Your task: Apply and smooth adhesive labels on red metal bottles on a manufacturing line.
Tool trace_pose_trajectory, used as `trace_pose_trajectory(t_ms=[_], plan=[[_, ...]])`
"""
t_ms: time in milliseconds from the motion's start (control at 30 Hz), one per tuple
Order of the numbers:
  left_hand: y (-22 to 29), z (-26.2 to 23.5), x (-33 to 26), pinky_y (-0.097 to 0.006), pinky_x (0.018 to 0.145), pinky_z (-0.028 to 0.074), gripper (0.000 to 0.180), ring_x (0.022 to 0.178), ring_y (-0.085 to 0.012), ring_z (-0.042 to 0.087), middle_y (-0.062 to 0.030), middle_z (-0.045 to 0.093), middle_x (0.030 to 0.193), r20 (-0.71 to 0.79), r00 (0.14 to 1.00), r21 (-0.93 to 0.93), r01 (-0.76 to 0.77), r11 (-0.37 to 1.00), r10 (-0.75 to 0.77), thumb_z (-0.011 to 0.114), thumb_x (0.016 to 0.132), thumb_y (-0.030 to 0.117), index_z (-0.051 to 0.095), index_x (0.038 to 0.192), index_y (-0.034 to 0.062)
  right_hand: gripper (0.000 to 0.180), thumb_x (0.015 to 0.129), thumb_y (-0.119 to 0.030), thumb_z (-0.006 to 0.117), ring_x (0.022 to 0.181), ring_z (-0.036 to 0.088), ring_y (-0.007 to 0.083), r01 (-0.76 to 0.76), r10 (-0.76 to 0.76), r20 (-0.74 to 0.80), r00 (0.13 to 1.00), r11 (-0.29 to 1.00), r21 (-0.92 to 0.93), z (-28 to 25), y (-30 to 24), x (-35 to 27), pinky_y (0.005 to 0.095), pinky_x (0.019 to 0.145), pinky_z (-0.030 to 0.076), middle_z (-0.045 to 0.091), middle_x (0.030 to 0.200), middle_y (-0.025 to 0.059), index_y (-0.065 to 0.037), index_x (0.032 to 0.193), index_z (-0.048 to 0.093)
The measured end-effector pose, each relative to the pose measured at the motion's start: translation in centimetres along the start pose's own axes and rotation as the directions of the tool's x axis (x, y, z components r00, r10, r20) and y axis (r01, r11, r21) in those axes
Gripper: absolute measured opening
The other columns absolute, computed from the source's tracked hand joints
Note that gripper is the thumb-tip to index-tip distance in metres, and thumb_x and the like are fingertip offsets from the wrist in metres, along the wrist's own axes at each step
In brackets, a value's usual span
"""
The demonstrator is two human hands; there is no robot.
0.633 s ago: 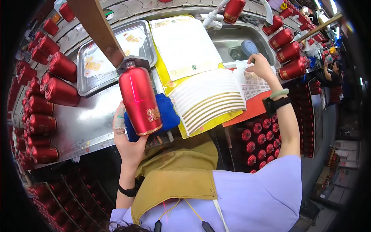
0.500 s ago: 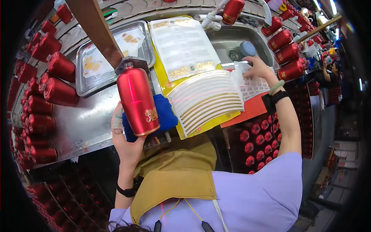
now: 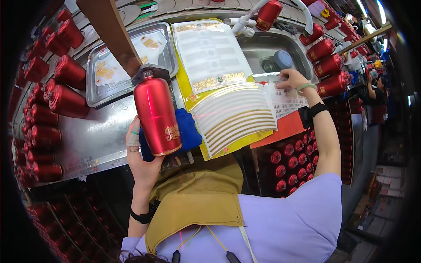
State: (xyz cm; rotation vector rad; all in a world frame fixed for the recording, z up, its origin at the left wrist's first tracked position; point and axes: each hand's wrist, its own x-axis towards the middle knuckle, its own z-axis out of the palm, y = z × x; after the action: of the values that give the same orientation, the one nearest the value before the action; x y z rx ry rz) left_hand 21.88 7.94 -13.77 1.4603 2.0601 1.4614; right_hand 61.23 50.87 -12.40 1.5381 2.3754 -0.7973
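My left hand (image 3: 144,168) is closed around the lower left side of a glossy red bottle (image 3: 155,114) with a gold emblem near its base. The neck of the bottle meets a dark holder (image 3: 151,71) at the end of a brown post (image 3: 112,37). At the right, my right hand (image 3: 294,80) pinches the upper part of a translucent decal sheet (image 3: 287,100) with small printed marks; its fingertips are partly hidden. This sheet lies over an orange-red sheet (image 3: 278,130). Behind the bottle, a blue cloth (image 3: 188,131) rests on the bench.
Curved gold-striped strips (image 3: 237,116) and a white sheet with gold bands (image 3: 210,55) lie on a yellow backing (image 3: 187,94). A metal tray (image 3: 94,98) holds gold decals. A sink (image 3: 254,48) lies beyond my right hand. Red bottles (image 3: 68,101) crowd the left side.
My right hand has moved slightly, and its spread fingers have closed on the decal sheet. My left hand and the red bottle have stayed in nearly the same place.
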Motion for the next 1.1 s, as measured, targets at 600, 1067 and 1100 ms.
trace_pose_trajectory(t_ms=[600,1067,1100], plan=[[1.2,0.2,-0.4,-0.042,0.118,0.038,0.096,0.142,-0.0334,0.051,-0.0188,0.052,0.154,-0.047,0.998,-0.039,0.036,0.999,-0.038,0.093,0.07,0.008,0.047,0.154,0.0047,0.028,0.084,-0.029,0.079,0.096,0.073,0.0359,-0.071,-0.005,-0.18,0.984,0.908,-0.414,5.1,-6.2,8.1,0.0445,0.087,0.057,0.076,0.107,0.0179,-0.008,0.102,0.079],[0.8,-0.8,0.2,-0.043,0.122,0.034,0.103,0.138,-0.0327,0.055,-0.0219,0.057,0.148,0.028,0.997,0.138,-0.075,0.988,0.072,0.094,0.071,0.016,0.038,0.155,-0.0057,0.012,0.09,-0.006,0.075,0.071,0.059,0.0217,0.723,-0.666,-0.29,0.687,0.665,0.186,4.7,-31.9,-10.3,0.0328,0.067,0.047,0.062,0.084,0.011,0.001,0.094,0.066],[1.1,-0.9,0.3,-0.044,0.123,0.033,0.107,0.141,-0.0332,0.052,-0.0222,0.053,0.152,0.031,0.995,0.178,-0.094,0.979,0.09,0.094,0.071,0.017,0.035,0.157,-0.0052,0.013,0.09,-0.009,0.076,0.071,0.061,0.026,0.736,-0.69,-0.258,0.676,0.623,0.265,5.3,-33.1,-11.1,0.0352,0.067,0.049,0.063,0.084,0.012,0.001,0.093,0.067]])
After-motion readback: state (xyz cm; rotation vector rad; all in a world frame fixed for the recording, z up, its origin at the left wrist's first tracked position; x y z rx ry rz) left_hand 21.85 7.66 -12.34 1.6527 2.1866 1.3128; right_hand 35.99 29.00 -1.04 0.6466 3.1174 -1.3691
